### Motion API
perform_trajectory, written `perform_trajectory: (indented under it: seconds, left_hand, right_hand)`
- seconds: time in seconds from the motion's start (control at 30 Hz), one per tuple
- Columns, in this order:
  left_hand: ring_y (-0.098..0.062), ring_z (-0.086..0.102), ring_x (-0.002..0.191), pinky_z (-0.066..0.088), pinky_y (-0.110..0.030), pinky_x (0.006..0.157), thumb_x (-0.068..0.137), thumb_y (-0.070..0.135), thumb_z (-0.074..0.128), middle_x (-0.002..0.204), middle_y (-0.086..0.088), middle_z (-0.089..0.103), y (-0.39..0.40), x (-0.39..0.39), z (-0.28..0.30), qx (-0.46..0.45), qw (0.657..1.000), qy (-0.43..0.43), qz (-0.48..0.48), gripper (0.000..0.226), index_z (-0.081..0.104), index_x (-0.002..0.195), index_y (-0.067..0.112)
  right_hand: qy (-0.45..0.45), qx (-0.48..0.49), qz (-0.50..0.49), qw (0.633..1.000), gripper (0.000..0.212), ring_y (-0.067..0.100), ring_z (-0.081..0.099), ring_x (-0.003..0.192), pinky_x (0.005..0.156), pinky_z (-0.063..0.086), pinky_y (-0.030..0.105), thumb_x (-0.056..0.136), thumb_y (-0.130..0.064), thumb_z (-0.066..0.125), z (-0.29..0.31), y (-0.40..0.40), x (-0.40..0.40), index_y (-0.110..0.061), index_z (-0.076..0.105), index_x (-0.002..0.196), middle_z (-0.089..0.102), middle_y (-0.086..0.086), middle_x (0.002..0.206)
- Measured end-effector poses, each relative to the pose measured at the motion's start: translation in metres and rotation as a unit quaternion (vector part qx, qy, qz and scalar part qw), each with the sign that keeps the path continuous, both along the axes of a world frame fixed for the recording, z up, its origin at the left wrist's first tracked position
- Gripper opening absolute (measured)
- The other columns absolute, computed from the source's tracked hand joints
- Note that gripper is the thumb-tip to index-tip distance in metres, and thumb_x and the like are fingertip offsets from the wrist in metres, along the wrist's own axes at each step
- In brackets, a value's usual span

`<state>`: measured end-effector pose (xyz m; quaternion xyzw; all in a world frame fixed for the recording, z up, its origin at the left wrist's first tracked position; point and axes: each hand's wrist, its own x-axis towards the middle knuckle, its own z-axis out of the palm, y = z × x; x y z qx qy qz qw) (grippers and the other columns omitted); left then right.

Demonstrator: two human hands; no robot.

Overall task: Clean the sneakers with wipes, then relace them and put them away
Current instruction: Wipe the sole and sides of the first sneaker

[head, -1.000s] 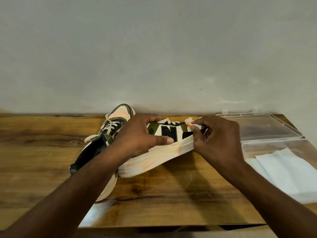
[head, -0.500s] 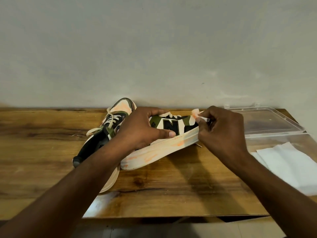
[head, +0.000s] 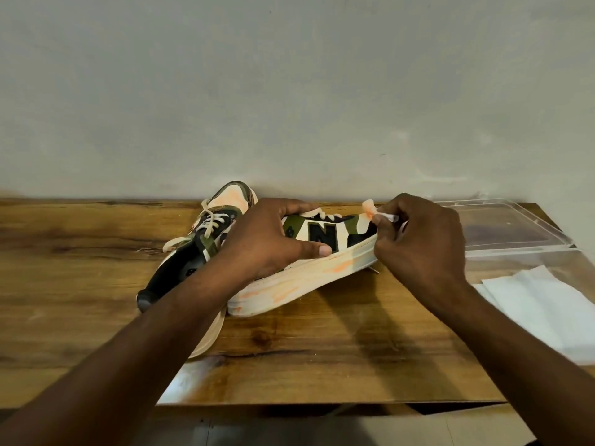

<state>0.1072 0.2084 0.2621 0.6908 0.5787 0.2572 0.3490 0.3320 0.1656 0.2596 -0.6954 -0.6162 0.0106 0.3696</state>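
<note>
The left hand (head: pixel 273 243) is gripping the camouflage sneaker (head: pixel 322 252), tilted on the wooden surface (head: pixel 354 349); the right hand (head: pixel 421 243) is pinching its lace tip (head: pixel 388 216). Light, stiff-soled, probably best held mid-body; laces limp.

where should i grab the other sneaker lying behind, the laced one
Grip the laced sneaker across its midfoot from above, beside the laces. It lies on the table with its opening up, and its heel end is under the left hand.

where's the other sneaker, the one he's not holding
In the head view, the second sneaker lies on the wooden table left of centre, behind the left hand and the held sneaker.
</note>
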Motion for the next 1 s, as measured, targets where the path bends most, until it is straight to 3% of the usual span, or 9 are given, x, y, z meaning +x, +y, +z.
perform_trajectory:
  seconds: [0.2,0.43,0.67,0.83,1.0]
  left_hand:
    - [-0.007,0.065,0.118,0.053,-0.043,0.105,0.051,0.061,0.096,0.126,0.019,0.071,0.002,0.000,-0.003,-0.003,1.000,-0.012,0.006,0.087,0.069,0.131,0.041]
    - [-0.009,0.060,0.127,0.051,-0.043,0.108,0.057,0.055,0.097,0.136,0.017,0.067,-0.004,0.002,0.002,-0.001,1.000,0.004,-0.003,0.083,0.066,0.134,0.044]
    - [-0.006,0.065,0.116,0.055,-0.041,0.102,0.053,0.060,0.097,0.128,0.019,0.070,-0.007,0.007,0.001,0.015,1.000,0.021,0.002,0.085,0.066,0.131,0.047]
    - [-0.007,0.063,0.121,0.054,-0.042,0.104,0.056,0.058,0.096,0.134,0.019,0.067,-0.009,0.007,0.005,0.021,0.999,0.033,-0.011,0.085,0.065,0.134,0.046]
    - [-0.008,0.063,0.123,0.053,-0.043,0.105,0.057,0.057,0.096,0.133,0.018,0.069,-0.011,0.009,0.006,0.044,0.997,0.055,-0.026,0.083,0.065,0.133,0.049]
  right_hand:
    - [-0.036,0.029,0.120,0.992,0.010,0.017,0.066,0.075,0.062,0.058,0.041,0.088,-0.020,0.078,-0.007,-0.026,-0.042,-0.020,0.076,0.097,0.073,-0.005,0.089]
    - [-0.007,-0.007,0.017,1.000,0.005,0.016,0.064,0.074,0.068,0.058,0.042,0.088,-0.027,0.077,0.003,0.003,0.005,-0.024,0.079,0.091,0.073,-0.008,0.082]
    - [-0.045,0.007,0.116,0.992,0.011,0.017,0.065,0.076,0.066,0.057,0.039,0.087,-0.019,0.079,-0.002,-0.016,-0.027,-0.022,0.081,0.098,0.072,-0.005,0.089]
    - [-0.117,-0.007,0.066,0.991,0.014,0.024,0.060,0.075,0.063,0.051,0.036,0.088,-0.017,0.078,0.006,-0.001,0.004,-0.025,0.083,0.098,0.065,-0.002,0.086]
    - [-0.101,-0.005,0.079,0.992,0.014,0.023,0.060,0.073,0.062,0.046,0.033,0.088,-0.014,0.076,0.000,-0.007,-0.002,-0.023,0.083,0.097,0.063,-0.002,0.083]
